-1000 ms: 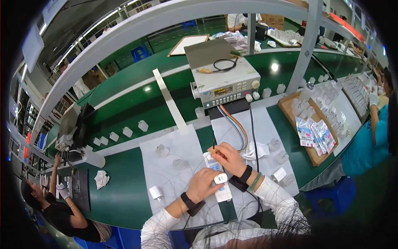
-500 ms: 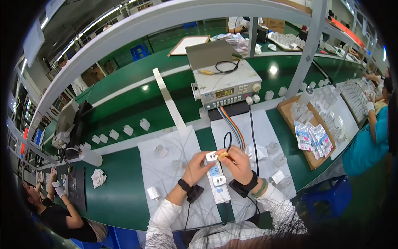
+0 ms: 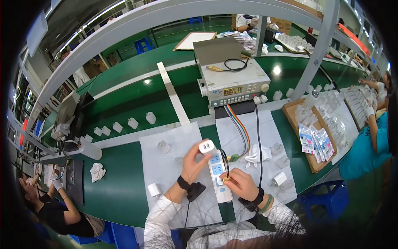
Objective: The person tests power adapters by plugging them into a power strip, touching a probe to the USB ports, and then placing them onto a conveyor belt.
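My left hand (image 3: 193, 166) is closed round a white two-port USB charger (image 3: 206, 146), lifted over the upper end of a white power strip (image 3: 224, 196) with blue sockets. Lower down, my right hand (image 3: 243, 183) pinches a gold-coloured plug (image 3: 225, 179) on a black cable. The plug is at a second white charger (image 3: 220, 181) seated in the strip; my fingers partly cover it, so I cannot tell whether it is inserted. Next to the strip's upper part lies a green connector (image 3: 234, 157), with coloured wires running toward a bench instrument (image 3: 232, 89).
White chargers (image 3: 154, 190) stand on the white sheets (image 3: 166, 137) at both sides. Several more line the bench ledge. A crumpled white glove (image 3: 257, 155) lies right of the strip. A cardboard tray (image 3: 317, 166) holds packets and chargers. Co-workers sit left and right.
My left hand has raised its charger off the power strip, up and to the left. My right hand has brought the plug down from that charger to the lower one.
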`<move>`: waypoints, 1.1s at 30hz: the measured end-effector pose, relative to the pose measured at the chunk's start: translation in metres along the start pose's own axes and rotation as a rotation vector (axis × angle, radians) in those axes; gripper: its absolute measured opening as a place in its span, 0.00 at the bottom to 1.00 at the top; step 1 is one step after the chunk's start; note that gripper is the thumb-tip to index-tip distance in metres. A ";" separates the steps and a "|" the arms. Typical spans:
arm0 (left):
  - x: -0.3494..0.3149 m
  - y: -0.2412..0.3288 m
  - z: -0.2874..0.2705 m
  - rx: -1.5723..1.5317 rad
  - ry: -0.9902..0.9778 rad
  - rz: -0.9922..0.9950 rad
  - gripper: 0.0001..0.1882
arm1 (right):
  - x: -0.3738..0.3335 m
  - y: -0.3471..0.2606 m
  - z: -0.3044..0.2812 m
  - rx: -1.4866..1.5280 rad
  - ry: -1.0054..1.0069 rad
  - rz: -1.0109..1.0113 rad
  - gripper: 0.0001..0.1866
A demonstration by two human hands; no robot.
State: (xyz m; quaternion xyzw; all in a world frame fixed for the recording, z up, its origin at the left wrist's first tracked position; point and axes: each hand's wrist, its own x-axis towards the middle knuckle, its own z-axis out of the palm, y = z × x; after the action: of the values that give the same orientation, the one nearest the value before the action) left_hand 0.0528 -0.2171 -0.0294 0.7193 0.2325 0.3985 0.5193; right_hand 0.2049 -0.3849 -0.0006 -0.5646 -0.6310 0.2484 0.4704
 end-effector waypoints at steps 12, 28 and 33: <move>0.169 -0.025 -0.049 1.272 -0.344 -0.090 0.19 | 0.000 0.008 -0.002 0.101 -0.092 0.020 0.13; 0.151 -0.095 -0.182 1.877 -0.173 -0.401 0.10 | -0.002 0.013 0.000 0.139 -0.147 0.089 0.14; 0.119 0.002 -0.128 0.716 -0.093 0.072 0.24 | -0.002 0.013 -0.003 0.122 -0.109 0.069 0.13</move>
State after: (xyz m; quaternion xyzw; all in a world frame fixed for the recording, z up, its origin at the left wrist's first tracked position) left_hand 0.0169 -0.0571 0.0304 0.8807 0.3079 0.2767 0.2302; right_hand 0.2138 -0.3848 -0.0110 -0.5421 -0.6194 0.3330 0.4601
